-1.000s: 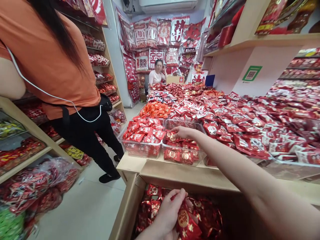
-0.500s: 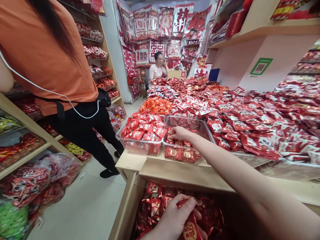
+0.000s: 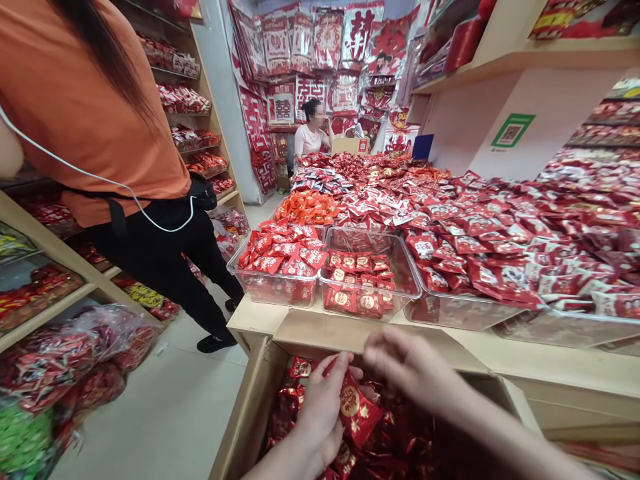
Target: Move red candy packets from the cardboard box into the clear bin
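My left hand (image 3: pixel 323 410) is closed on a red candy packet (image 3: pixel 357 410) with a round gold emblem, held above an open cardboard box (image 3: pixel 325 330). Inside that box lie several more red packets (image 3: pixel 400 433) of the same look. Just right of the held packet, over the box, my right hand (image 3: pixel 403 363) has bent fingers smeared by motion; nothing shows clearly in it. Behind the box, a clear plastic bin (image 3: pixel 403 300) contains similar packets (image 3: pixel 357 267) in rows, with bare space toward its back.
Left of that bin stands another clear bin (image 3: pixel 273 287) heaped with red packets. Piled packets (image 3: pixel 475 227) cover the counter behind and to the right. A person in an orange shirt (image 3: pixel 105 120) stands at left near shelves; another person (image 3: pixel 313 133) sits at the back.
My right hand has come out of the clear bin, back toward me, over the cardboard box. My left hand has shifted slightly left and up, still holding a packet.
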`<state>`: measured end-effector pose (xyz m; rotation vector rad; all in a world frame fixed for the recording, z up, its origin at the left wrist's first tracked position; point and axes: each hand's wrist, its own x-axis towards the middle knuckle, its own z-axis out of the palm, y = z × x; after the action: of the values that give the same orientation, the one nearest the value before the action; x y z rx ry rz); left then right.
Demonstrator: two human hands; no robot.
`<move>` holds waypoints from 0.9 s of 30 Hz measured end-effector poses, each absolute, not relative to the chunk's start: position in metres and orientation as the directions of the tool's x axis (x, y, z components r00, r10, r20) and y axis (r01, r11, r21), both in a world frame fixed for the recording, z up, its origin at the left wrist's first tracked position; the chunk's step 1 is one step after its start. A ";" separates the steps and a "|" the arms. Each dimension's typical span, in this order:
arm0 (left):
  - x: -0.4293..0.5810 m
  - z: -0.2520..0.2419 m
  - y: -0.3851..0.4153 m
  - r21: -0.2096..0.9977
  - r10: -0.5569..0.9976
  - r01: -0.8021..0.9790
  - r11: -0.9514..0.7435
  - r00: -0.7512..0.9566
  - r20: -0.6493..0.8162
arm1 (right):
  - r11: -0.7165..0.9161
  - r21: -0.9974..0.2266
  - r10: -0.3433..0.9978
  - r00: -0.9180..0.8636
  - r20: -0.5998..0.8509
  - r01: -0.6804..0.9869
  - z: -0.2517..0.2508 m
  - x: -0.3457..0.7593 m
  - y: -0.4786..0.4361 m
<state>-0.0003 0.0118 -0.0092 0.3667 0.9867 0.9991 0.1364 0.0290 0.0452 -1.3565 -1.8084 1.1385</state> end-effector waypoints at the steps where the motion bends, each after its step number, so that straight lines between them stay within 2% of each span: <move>1: 0.001 -0.011 0.012 0.714 0.868 -0.522 0.466 0.114 -0.483 | 0.021 -0.918 0.948 -0.298 -0.107 0.396 0.030 0.133 0.012; 3: 0.002 -0.015 0.012 0.806 0.917 -0.470 0.360 0.020 -0.398 | -0.110 -0.951 0.944 -0.269 -0.191 0.289 0.002 0.126 -0.009; 6: 0.003 -0.018 0.010 0.871 0.952 -0.405 0.280 -0.002 -0.307 | -0.181 -0.966 0.950 -0.221 -0.220 0.184 -0.019 0.122 -0.014; 11: 0.001 -0.007 0.007 0.807 0.956 -0.512 0.295 0.150 -0.254 | -0.257 -0.966 0.946 -0.196 -0.258 0.030 -0.012 0.137 -0.006; 13: 0.000 -0.004 0.008 0.809 0.950 -0.499 0.311 0.167 -0.263 | -0.254 -0.967 0.954 -0.170 -0.246 -0.025 -0.009 0.144 -0.006; 16: 0.000 -0.006 0.010 0.859 0.954 -0.418 0.297 0.159 -0.253 | -0.218 -0.974 0.965 -0.159 -0.207 -0.054 -0.006 0.148 -0.009; 22: 0.001 -0.012 0.010 0.868 0.962 -0.418 0.269 0.160 -0.221 | -0.223 -0.965 0.967 -0.159 -0.201 -0.135 -0.007 0.145 -0.013; 27: -0.001 -0.014 0.010 0.975 0.986 -0.183 0.129 0.130 -0.106 | -0.208 -0.974 0.969 -0.153 -0.193 -0.089 -0.009 0.143 -0.012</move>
<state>-0.0007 0.0101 -0.0136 1.0380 1.0370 1.1210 0.1433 -0.0122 -0.0087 -1.2046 -1.1318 1.5140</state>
